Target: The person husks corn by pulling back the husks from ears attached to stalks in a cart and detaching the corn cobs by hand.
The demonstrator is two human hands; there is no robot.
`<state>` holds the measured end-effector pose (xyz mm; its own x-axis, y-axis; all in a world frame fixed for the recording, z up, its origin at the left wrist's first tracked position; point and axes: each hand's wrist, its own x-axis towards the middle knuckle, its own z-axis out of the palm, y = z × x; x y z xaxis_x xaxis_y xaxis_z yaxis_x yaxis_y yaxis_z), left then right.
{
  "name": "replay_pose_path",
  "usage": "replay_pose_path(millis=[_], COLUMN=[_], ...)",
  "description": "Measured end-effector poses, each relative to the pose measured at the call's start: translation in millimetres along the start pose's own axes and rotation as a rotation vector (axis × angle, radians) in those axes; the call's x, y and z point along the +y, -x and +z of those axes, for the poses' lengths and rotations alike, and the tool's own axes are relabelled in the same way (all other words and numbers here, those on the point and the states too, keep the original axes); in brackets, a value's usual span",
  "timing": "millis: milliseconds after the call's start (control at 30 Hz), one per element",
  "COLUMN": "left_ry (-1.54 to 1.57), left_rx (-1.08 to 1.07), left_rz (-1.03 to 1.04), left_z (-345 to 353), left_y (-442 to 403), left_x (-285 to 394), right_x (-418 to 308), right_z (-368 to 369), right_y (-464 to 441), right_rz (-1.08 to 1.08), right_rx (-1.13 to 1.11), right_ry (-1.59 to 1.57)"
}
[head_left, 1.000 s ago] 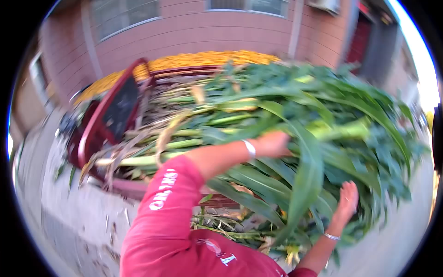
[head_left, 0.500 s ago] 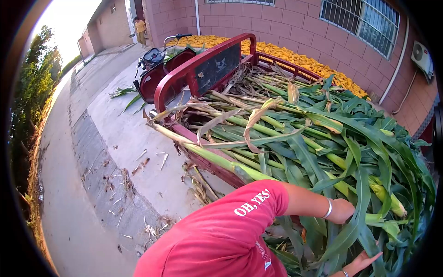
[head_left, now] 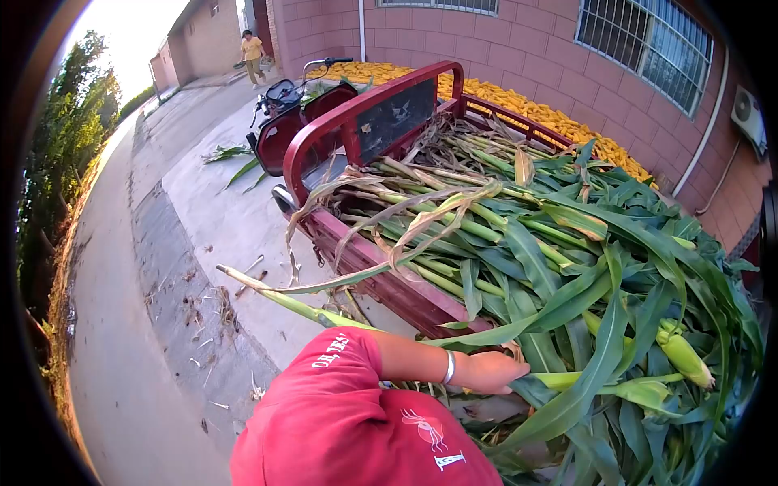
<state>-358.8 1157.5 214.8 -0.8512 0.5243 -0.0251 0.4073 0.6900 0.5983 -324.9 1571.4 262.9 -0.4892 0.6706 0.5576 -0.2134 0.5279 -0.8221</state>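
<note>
My left hand, with a white band at the wrist, is closed round a green corn stalk at the side of the red cart. The cut end of the stalk sticks out to the left beyond my sleeve, outside the cart's side rail; my arm hides its middle. Long leaves hang from its right part, near a green husked ear. Many more stalks lie heaped in the cart bed. My right hand is out of view.
Yellow corn cobs lie along the pink block wall behind the cart. Handlebars stand at the cart's front. A person is on the paved lane at the upper left. Dry scraps litter the ground.
My left hand has moved left with the stalk, whose cut end now reaches out past the cart's side. My right hand has left the view. The distant person has shifted slightly.
</note>
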Motion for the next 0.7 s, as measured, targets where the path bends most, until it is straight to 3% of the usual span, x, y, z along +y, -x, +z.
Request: replay_pose_path(millis=[33,67,133,200,233,300,333,400,500,633,700], left_ry=[-0.001,0.007,0.021,0.042,0.046,0.056,0.066,0.113,0.215,0.234,0.223], left_rx=[0.007,0.006,0.006,-0.043,-0.037,-0.116,-0.142,-0.116,-0.066,-0.021,-0.014], left_rz=[-0.003,0.003,0.006,-0.023,-0.023,-0.037,-0.037,-0.023,-0.017,-0.033,-0.038], left_z=[4,13,22,22,20,15,17,14,22,53,79], left_y=[10,19,42,64,74,92,98,113,124,125,123], left_x=[-3,-8,-14,-20,-22,-25,-33,-38,-56,-113,-150], right_x=[9,46,69,76,79,85,73,58,64,22,37], right_z=[12,24,52,78,91,111,118,133,138,120,116], right_y=[-1,-4,-3,16,23,32,39,55,67,93,109], right_rz=[0.179,0.189,0.749,0.733,0.729,0.884,0.880,0.954,0.795,0.787,0.445], right_rx=[-0.068,-0.213,-0.328,-0.516,-0.520,-0.363,-0.369,-0.132,-0.093,-0.006,0.037], right_ry=[-0.189,-0.161,-0.504,-0.617,-0.614,-1.048,-1.046,-1.281,-1.344,-1.331,-0.857])
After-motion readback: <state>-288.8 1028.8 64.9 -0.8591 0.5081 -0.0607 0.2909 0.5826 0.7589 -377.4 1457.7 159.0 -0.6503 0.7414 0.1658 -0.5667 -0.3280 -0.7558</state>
